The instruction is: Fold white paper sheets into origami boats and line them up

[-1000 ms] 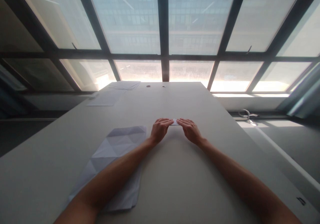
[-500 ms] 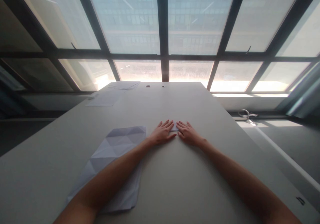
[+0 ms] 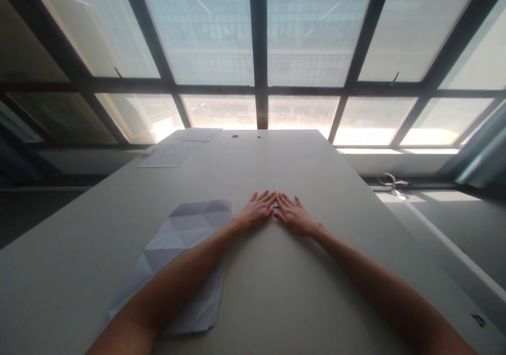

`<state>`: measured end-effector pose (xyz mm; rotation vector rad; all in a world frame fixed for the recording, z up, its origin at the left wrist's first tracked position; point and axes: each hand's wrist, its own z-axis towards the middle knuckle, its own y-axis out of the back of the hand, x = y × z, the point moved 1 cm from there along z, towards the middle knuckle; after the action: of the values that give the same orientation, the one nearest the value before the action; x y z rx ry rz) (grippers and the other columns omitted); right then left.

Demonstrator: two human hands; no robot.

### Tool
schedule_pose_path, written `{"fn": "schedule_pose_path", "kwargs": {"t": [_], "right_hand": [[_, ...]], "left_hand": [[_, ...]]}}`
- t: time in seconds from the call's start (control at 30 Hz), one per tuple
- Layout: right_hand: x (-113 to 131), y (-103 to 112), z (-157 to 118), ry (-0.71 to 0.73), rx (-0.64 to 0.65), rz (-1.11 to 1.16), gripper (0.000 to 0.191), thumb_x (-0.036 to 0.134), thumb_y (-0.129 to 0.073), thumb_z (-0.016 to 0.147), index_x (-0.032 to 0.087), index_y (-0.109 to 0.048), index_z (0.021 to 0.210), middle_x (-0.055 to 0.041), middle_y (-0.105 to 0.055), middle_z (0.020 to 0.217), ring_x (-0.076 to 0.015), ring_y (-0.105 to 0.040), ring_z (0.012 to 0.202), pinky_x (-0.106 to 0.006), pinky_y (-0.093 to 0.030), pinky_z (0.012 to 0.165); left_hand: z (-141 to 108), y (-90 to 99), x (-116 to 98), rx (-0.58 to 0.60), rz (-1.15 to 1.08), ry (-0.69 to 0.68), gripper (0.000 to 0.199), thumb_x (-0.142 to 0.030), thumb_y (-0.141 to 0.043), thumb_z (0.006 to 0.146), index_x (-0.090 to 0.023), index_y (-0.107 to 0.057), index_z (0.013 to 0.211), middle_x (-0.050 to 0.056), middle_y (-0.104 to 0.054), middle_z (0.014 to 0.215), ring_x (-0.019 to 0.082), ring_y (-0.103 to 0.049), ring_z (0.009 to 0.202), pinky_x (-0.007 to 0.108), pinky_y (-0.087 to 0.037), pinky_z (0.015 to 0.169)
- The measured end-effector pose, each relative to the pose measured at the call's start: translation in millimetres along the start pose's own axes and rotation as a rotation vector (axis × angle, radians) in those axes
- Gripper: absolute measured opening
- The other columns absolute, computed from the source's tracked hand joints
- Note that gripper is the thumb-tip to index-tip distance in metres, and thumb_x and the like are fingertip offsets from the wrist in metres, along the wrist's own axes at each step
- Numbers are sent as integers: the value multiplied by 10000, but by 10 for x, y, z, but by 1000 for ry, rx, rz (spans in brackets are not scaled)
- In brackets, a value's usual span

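Note:
A small folded piece of paper lies flat on the white table, mostly covered by my hands. My left hand presses on its left part, fingers stretched out and pointing forward. Over its right part rests my right hand, also flat with its fingers extended. The fingertips of both hands nearly meet, and only a sliver of paper shows between them. Under my left forearm is a large creased sheet of paper with triangular fold marks, partly hidden by the arm.
Loose white sheets lie at the table's far left corner. Two small round holes, one a dark hole, sit near the far edge. Beyond are large windows with dark frames. A coiled cable is on the right, below the table.
My right hand has slid left, closing most of the gap to my left hand and covering more of the small paper. The thumb of my left hand has tucked in.

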<state>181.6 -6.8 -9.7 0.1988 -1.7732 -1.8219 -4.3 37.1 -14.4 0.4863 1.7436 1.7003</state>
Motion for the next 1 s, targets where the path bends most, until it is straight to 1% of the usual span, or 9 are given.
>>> {"fn": "schedule_pose_path", "kwargs": {"t": [0.13,0.3,0.37,0.47,0.57,0.67,0.8,0.87,1.0], "right_hand": [[-29,17,3,-31,25,8,765,634,-171,971,138,-156,1553,-118,-146,1599,-249,-101,1482,-520,-29,1181],[-187,8,-5,-122,12,-2,829,688,-166,941,124,-179,1549,-145,-141,1598,-283,-83,1483,-573,-12,1165],[-241,7,-11,-177,9,-10,812,667,-193,950,116,-186,1547,-151,-140,1598,-291,-80,1482,-588,-12,1159],[-270,6,-12,-218,-3,-18,737,581,-267,975,107,-220,1537,-159,-150,1595,-291,-96,1481,-599,-32,1155],[-264,5,3,-226,-65,-8,651,499,-343,980,121,-303,1508,-171,-231,1576,-283,-158,1471,-584,-63,1156],[-269,4,28,-234,-136,25,560,451,-405,971,145,-419,1440,-182,-332,1538,-272,-237,1448,-553,-114,1156],[-288,-1,45,-216,-181,74,452,418,-450,963,169,-529,1332,-178,-409,1496,-257,-306,1419,-519,-156,1151],[-290,-3,43,-190,-197,95,416,399,-460,963,178,-548,1304,-165,-436,1479,-247,-329,1407,-500,-169,1151],[-291,11,38,-137,-258,138,366,375,-526,938,178,-582,1241,-152,-530,1395,-259,-413,1350,-489,-222,1134]], "left_hand": [[14,-19,5,5,0,12,578,-469,-220,1019,-259,-163,1555,43,-195,1604,228,-113,1489,494,-52,1177],[10,11,2,-2,-1,16,650,-587,-237,990,-257,-196,1549,59,-206,1600,257,-130,1485,506,-57,1176],[6,18,-3,-8,1,24,661,-598,-234,987,-247,-208,1547,71,-215,1597,266,-137,1483,515,-63,1173],[10,4,-8,-3,2,46,643,-570,-224,997,-235,-211,1545,79,-206,1600,268,-131,1484,517,-60,1171],[23,-26,-9,-16,7,77,612,-517,-228,1010,-214,-218,1541,91,-211,1601,272,-144,1480,517,-65,1170],[30,-25,-22,-78,22,97,581,-493,-273,1005,-208,-290,1511,107,-317,1558,276,-233,1445,488,-124,1166],[11,45,-70,-173,38,128,510,-485,-389,974,-222,-459,1406,118,-509,1328,288,-431,1247,416,-307,1077],[-8,86,-100,-193,45,141,480,-492,-419,963,-232,-508,1357,121,-533,1237,295,-464,1164,411,-358,1014],[-28,145,-140,-214,71,116,447,-517,-429,960,-225,-577,1263,127,-550,1151,303,-496,1095,424,-384,957]]}}
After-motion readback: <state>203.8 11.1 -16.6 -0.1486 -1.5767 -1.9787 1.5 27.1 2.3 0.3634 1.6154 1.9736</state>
